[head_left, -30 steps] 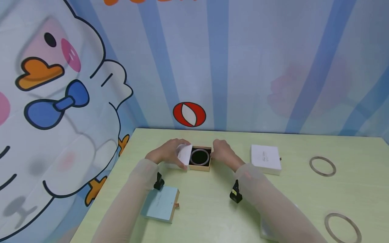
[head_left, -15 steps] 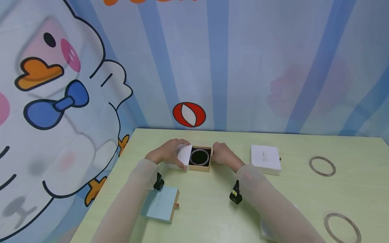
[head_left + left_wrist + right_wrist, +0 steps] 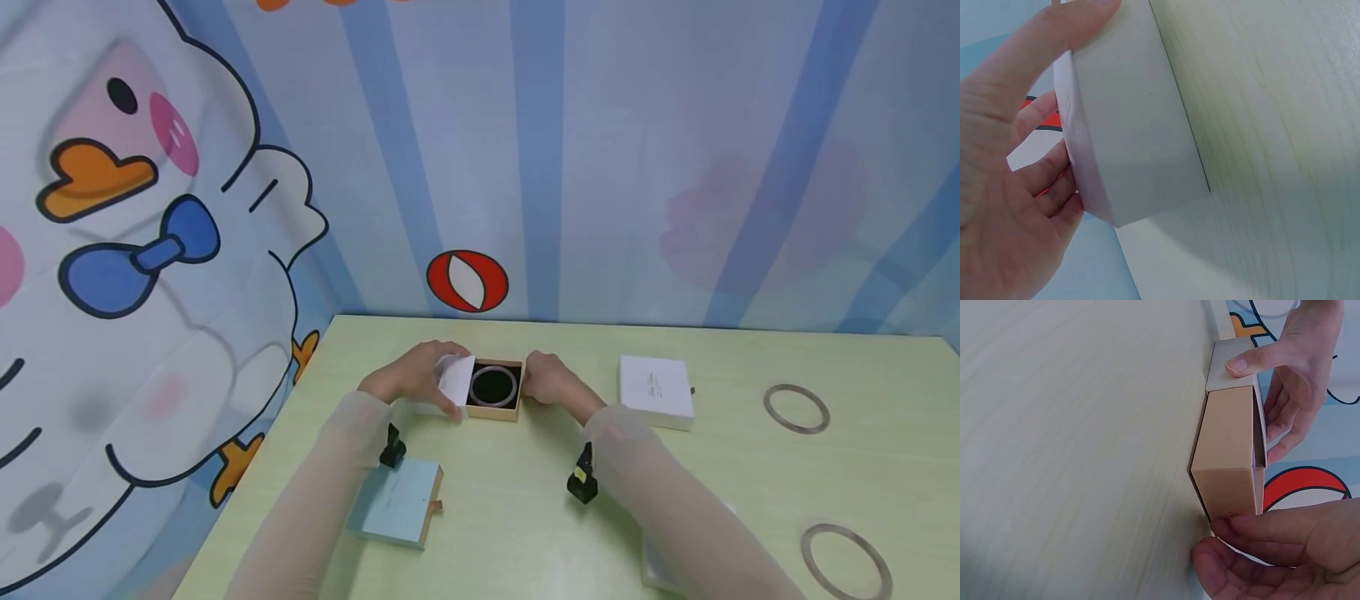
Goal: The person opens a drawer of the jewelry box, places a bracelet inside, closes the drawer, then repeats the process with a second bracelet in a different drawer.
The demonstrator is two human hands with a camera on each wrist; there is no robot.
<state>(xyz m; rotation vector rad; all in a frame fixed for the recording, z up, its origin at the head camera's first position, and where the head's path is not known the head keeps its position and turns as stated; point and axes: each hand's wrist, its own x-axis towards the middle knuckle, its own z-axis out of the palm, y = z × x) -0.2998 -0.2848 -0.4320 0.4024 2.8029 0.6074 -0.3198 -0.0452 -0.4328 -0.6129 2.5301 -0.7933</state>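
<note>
A striped cartoon backdrop (image 3: 465,167) stood behind the pale counter (image 3: 517,500). A light-blue box (image 3: 397,502) lay at the near left, and a closed white box (image 3: 655,387) beyond the right hand (image 3: 553,385). The left hand (image 3: 412,373) spanned a white cover (image 3: 456,382), thumb on the near side and other fingers on the far one, a grip that probably braced it against sliding. The right hand's fingers, nearly together, pinched the outer end of the tan drawer (image 3: 492,412), presumably to control it along the cover's axis. The drawer projected rightward from the cover near the counter's far edge, lying flat, which likely kept its contents level. Inside, a pale ring (image 3: 493,405) encircled a dark centre. At right, two loose rings (image 3: 806,430) lay well apart. Smallest was the light-blue box's brown tab (image 3: 437,506), perhaps a pull.
</note>
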